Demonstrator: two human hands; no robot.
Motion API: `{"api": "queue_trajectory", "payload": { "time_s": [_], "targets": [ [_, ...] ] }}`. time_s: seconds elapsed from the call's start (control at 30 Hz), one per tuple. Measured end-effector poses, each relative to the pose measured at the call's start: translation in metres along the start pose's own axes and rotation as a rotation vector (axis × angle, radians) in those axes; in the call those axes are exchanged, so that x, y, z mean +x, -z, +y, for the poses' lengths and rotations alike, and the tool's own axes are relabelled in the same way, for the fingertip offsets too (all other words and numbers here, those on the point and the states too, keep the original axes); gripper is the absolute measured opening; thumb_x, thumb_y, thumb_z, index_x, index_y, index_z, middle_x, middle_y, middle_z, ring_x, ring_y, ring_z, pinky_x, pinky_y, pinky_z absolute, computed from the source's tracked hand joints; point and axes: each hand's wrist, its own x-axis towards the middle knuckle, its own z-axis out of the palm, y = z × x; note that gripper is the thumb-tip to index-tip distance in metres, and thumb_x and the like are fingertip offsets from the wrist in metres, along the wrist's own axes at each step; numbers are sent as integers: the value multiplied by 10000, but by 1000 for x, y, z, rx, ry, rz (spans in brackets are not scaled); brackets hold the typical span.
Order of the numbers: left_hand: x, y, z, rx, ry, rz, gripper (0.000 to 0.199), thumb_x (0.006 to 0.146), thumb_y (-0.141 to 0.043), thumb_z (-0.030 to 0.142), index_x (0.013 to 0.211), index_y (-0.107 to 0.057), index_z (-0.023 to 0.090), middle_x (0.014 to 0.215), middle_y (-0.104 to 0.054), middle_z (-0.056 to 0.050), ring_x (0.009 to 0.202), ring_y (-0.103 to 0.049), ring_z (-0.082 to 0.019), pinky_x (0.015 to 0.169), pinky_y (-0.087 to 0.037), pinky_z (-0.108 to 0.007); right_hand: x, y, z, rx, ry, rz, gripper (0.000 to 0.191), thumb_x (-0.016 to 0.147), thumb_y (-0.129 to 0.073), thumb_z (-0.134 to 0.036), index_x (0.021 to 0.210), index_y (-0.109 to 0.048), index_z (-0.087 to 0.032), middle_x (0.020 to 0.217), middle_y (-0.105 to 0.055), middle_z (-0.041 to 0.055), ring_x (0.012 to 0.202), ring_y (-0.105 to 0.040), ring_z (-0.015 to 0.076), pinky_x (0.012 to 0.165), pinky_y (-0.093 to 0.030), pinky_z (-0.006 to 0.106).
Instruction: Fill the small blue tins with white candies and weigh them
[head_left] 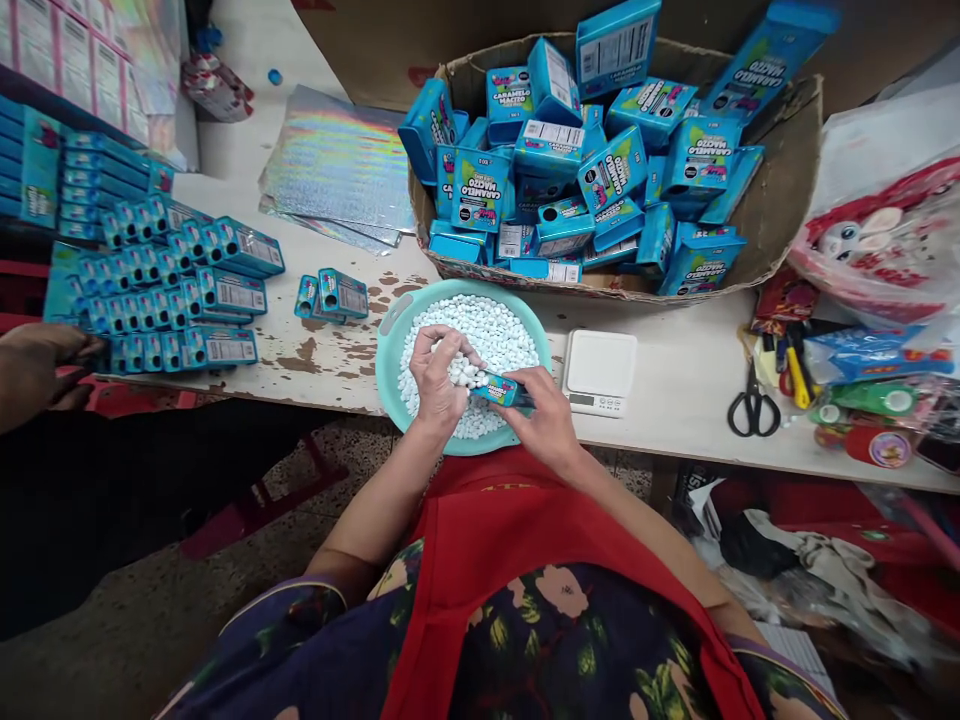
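Observation:
A teal bowl [388, 350] full of small white candies [495, 335] sits at the table's near edge. My left hand [439, 375] is cupped over the bowl with a handful of white candies in its fingers. My right hand [544, 415] holds a small blue candy box [496, 389] on its side, its open end against the left hand's candies. A small white scale [600, 372] stands just right of the bowl.
A cardboard box [780, 200] heaped with blue candy boxes [600, 160] stands behind the bowl. Rows of boxes [180, 290] lie at left, holographic sheets [337, 165] beyond. Scissors [754, 405] and tape rolls lie at right. Another person's hand [37, 365] rests at the left edge.

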Motion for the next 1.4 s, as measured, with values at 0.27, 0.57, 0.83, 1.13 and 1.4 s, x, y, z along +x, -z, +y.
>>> {"api": "queue_trajectory", "payload": {
  "time_s": [0.27,0.57,0.83,1.13,1.4],
  "targets": [
    [-2,-5,5,59,-41,-27,289,739,-720,387,776,-503,200,616,-544,43,515,-566,-101,520,-496,-241,3,5,0,54,-25,-14,252,816,-674,-288,1061,-622,-256,966,-629,53,909,-616,227,798,-512,365],
    [-4,-11,4,55,-34,-34,271,781,-702,388,746,-513,196,582,-530,41,476,-541,-96,464,-458,-231,2,7,3,80,-14,9,239,816,-687,-276,1043,-619,-246,956,-622,52,910,-614,219,797,-509,356],
    [-5,-17,4,53,-42,-6,279,791,-689,403,733,-513,194,581,-529,36,487,-541,-97,463,-455,-229,1,8,2,106,-46,43,247,802,-702,-269,1035,-623,-251,964,-632,46,916,-608,215,810,-502,360],
    [-9,-19,6,47,-41,-42,311,786,-691,440,718,-519,191,579,-532,35,486,-541,-93,454,-447,-215,-1,1,3,134,-81,88,269,781,-726,-276,1033,-633,-251,960,-640,35,906,-614,212,807,-505,361],
    [-11,-18,20,-4,10,-33,352,786,-707,446,666,-508,182,534,-485,42,422,-445,-52,368,-321,-176,-6,3,2,151,-68,125,311,761,-754,-294,1052,-647,-288,1041,-664,37,1138,-561,258,1011,-434,452]
  ]
}}
